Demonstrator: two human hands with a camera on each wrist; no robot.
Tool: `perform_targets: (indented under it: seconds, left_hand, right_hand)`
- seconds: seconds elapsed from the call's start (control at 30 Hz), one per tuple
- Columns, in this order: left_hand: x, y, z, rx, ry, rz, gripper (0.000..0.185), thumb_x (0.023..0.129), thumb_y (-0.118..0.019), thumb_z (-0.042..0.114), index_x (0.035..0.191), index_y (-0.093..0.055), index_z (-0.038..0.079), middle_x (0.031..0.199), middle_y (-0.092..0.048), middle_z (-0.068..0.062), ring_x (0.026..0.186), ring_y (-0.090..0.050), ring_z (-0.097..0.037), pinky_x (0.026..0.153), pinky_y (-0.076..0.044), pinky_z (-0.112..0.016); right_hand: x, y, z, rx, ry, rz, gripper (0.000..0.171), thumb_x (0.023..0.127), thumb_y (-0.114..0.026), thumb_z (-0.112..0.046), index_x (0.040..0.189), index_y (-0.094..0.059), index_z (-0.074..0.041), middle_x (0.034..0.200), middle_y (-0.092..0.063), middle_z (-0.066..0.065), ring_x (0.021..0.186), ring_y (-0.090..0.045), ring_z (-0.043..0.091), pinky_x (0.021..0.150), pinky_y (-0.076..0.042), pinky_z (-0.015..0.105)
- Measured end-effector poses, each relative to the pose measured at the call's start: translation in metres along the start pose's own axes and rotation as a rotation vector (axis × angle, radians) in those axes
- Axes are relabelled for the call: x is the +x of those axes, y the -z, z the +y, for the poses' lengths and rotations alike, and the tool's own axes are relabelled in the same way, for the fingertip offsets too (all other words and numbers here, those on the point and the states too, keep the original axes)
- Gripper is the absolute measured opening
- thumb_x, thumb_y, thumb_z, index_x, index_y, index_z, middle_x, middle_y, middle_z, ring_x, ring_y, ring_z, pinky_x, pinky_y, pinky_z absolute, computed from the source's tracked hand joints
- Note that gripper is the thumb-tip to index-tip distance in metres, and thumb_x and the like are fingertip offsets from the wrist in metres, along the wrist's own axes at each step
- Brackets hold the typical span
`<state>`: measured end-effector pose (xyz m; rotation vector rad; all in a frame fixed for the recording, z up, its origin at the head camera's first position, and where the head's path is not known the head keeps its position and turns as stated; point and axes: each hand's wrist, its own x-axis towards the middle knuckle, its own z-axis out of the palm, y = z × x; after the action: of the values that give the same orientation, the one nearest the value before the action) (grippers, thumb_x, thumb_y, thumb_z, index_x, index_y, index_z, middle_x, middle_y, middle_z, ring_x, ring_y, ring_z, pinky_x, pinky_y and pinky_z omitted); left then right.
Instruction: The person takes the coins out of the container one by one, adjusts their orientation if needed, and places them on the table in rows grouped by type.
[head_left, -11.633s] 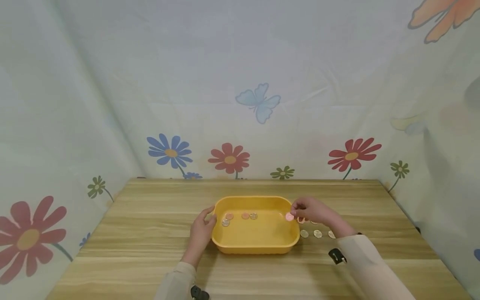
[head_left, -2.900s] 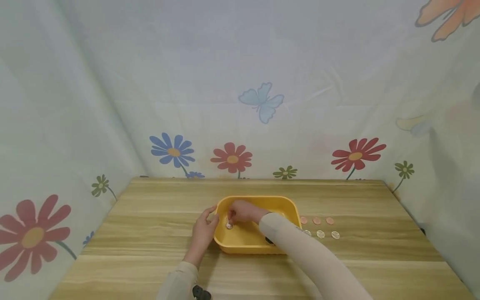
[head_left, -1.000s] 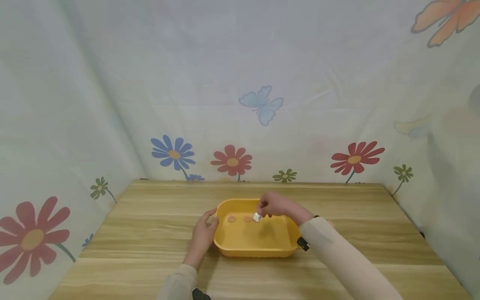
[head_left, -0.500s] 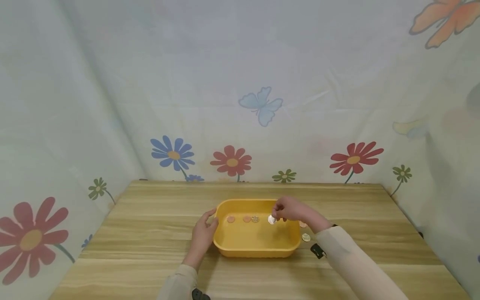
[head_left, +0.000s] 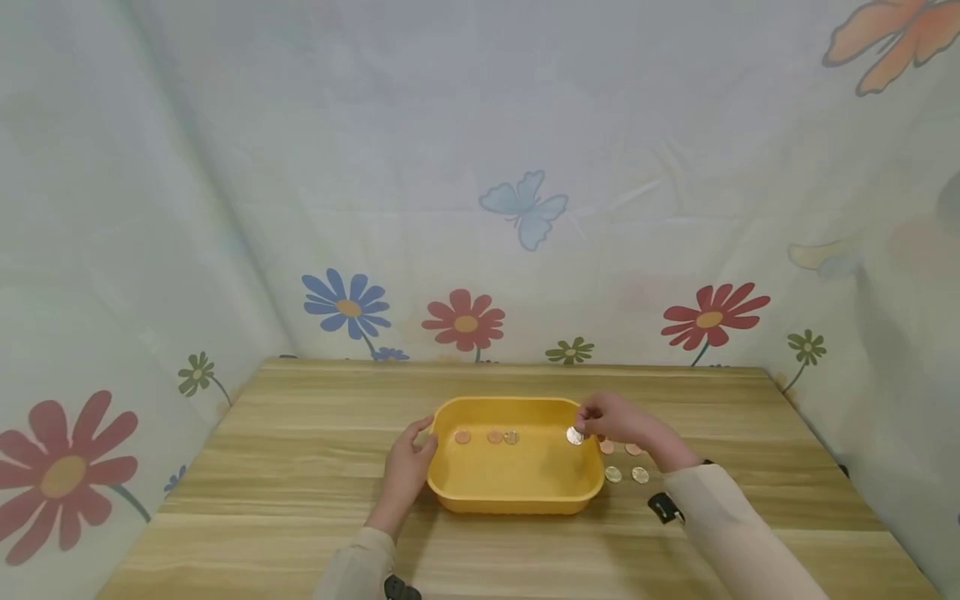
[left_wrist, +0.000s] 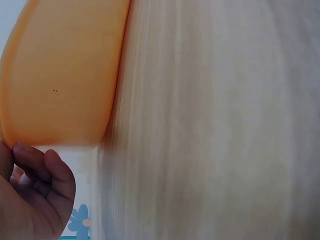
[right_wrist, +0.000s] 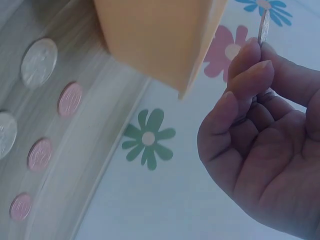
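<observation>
A yellow tray (head_left: 517, 500) sits mid-table with two copper coins (head_left: 462, 437) and a silver one (head_left: 512, 437) along its far wall. My left hand (head_left: 420, 437) grips the tray's left end; its curled fingers (left_wrist: 35, 195) show beside the tray's outer wall (left_wrist: 60, 75). Above the tray's right rim, my right hand (head_left: 583, 429) pinches a silver coin (head_left: 574, 435), seen edge-on (right_wrist: 263, 25) between thumb and fingertips. The tray's corner (right_wrist: 160, 35) is close by that hand.
Several coins lie on the table right of the tray: copper ones (head_left: 633, 449) in the far row, silver ones (head_left: 613, 474) in the near row, also seen as silver (right_wrist: 38, 62) and copper (right_wrist: 69, 99). Flower-print cloth walls the wooden table (head_left: 300, 500) on three sides.
My right hand has carried the silver coin rightward from over the tray's middle to its right rim. The left hand and the tray have stayed put.
</observation>
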<state>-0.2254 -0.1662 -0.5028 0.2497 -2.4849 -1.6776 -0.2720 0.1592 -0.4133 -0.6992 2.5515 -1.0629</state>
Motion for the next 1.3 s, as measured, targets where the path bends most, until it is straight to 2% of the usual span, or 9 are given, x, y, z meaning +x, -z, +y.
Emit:
perform_targets:
  seconds: [0.27, 0.53, 0.67, 0.8, 1.0, 1.3]
  left_hand:
    - [-0.001, 0.000, 0.002, -0.010, 0.008, -0.005, 0.044, 0.104, -0.054, 0.019, 0.146, -0.054, 0.006, 0.063, -0.056, -0.007, 0.049, -0.047, -0.009, 0.048, -0.043, -0.022]
    - [-0.002, 0.000, 0.001, -0.028, -0.026, 0.000, 0.044, 0.103, -0.055, 0.018, 0.145, -0.055, 0.004, 0.061, -0.055, -0.005, 0.049, -0.047, -0.007, 0.047, -0.043, -0.020]
    - [-0.001, 0.000, 0.001, -0.023, -0.020, 0.009, 0.044, 0.103, -0.055, 0.018, 0.145, -0.055, 0.005, 0.061, -0.056, -0.006, 0.049, -0.047, -0.008, 0.047, -0.042, -0.020]
    - [0.000, 0.000, 0.002, -0.024, 0.001, 0.003, 0.044, 0.104, -0.055, 0.018, 0.146, -0.055, 0.006, 0.062, -0.058, -0.009, 0.049, -0.047, -0.009, 0.047, -0.042, -0.020]
    - [-0.001, 0.000, 0.001, -0.009, 0.029, -0.005, 0.044, 0.104, -0.055, 0.019, 0.147, -0.054, 0.010, 0.061, -0.054, -0.005, 0.050, -0.047, -0.009, 0.048, -0.043, -0.021]
    - [-0.001, 0.001, 0.002, 0.000, 0.008, 0.001, 0.044, 0.104, -0.055, 0.019, 0.147, -0.054, 0.007, 0.059, -0.051, -0.003, 0.048, -0.045, -0.009, 0.047, -0.042, -0.022]
  right_hand:
    - [-0.017, 0.011, 0.009, 0.000, -0.017, 0.026, 0.010, 0.093, -0.056, 0.002, 0.087, -0.063, 0.004, 0.076, -0.063, 0.011, 0.066, -0.050, 0.013, 0.058, -0.043, 0.023]
    - [-0.041, 0.023, 0.019, -0.049, -0.093, 0.066, 0.013, 0.098, -0.059, -0.006, 0.091, -0.065, 0.002, 0.077, -0.060, 0.005, 0.066, -0.049, 0.015, 0.054, -0.038, 0.023]
    - [-0.050, 0.027, 0.026, -0.032, -0.097, 0.077, 0.011, 0.097, -0.058, -0.003, 0.090, -0.065, 0.003, 0.077, -0.061, 0.005, 0.066, -0.048, 0.014, 0.056, -0.040, 0.023]
    - [-0.057, 0.028, 0.035, -0.029, -0.120, 0.094, 0.010, 0.095, -0.058, 0.000, 0.089, -0.065, 0.004, 0.077, -0.062, 0.005, 0.066, -0.047, 0.014, 0.057, -0.041, 0.022]
    - [-0.069, 0.028, 0.055, -0.030, -0.140, 0.127, 0.014, 0.098, -0.059, -0.002, 0.089, -0.064, 0.007, 0.076, -0.061, 0.004, 0.064, -0.048, 0.012, 0.057, -0.042, 0.022]
    - [-0.082, 0.035, 0.085, -0.044, -0.143, 0.159, 0.014, 0.097, -0.058, 0.000, 0.088, -0.062, 0.011, 0.075, -0.060, 0.003, 0.061, -0.046, 0.009, 0.055, -0.040, 0.021]
